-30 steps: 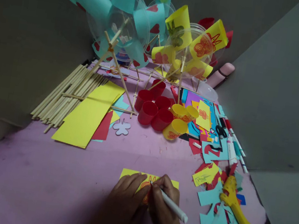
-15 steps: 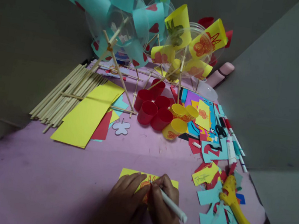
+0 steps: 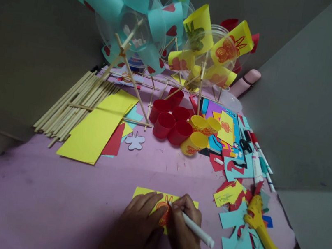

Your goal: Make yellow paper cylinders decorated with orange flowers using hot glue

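A yellow paper strip lies flat at the table's near middle, bearing a red-orange butterfly drawing with two long feelers. My left hand rests on the strip's left side with fingers stretched out, pressing it down. Gripped in my right hand is a white marker pen, its tip at the top of the drawing and its back end pointing to the lower right. My palms cover part of the paper.
Yellow glue gun and paper scraps lie at the right. Red paper rings and yellow paper rings stand mid-table. Wooden sticks and yellow sheets are left; paper-cup wheels stand behind.
My right hand has shifted slightly to the right with the marker pen, whose back end has moved right and a little nearer. My left hand stays in place on the paper.
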`<state>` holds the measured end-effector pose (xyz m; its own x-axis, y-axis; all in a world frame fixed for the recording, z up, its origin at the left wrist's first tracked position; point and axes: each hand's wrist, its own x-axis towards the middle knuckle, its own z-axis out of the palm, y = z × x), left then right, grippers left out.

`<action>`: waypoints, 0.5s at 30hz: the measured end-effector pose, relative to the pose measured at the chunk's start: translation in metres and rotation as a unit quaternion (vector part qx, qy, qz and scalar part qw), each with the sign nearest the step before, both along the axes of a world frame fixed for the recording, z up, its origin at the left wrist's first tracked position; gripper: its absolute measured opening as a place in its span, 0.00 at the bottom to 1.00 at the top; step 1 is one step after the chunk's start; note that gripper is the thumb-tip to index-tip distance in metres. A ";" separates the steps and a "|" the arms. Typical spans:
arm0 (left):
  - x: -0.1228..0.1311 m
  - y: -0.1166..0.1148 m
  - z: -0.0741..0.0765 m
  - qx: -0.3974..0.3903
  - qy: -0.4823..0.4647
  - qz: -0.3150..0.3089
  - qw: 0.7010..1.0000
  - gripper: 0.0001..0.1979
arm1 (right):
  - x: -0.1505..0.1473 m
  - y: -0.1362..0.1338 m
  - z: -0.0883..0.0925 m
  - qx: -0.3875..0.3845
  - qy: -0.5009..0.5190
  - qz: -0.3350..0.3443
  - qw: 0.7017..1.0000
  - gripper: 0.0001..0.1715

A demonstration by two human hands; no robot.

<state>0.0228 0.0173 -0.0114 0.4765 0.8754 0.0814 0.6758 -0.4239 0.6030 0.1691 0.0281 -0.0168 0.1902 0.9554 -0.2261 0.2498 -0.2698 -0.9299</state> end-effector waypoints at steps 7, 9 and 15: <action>0.001 0.002 0.004 -0.013 -0.020 0.000 1.000 0.17 | 0.000 0.002 0.003 -0.008 -0.010 0.029 0.999 0.07; 0.001 0.002 0.004 -0.022 -0.018 -0.002 1.000 0.16 | 0.001 0.002 0.001 -0.007 -0.012 0.037 0.999 0.07; 0.000 0.001 0.002 -0.033 -0.024 -0.006 0.999 0.16 | 0.002 0.001 -0.002 0.006 -0.014 0.048 0.999 0.07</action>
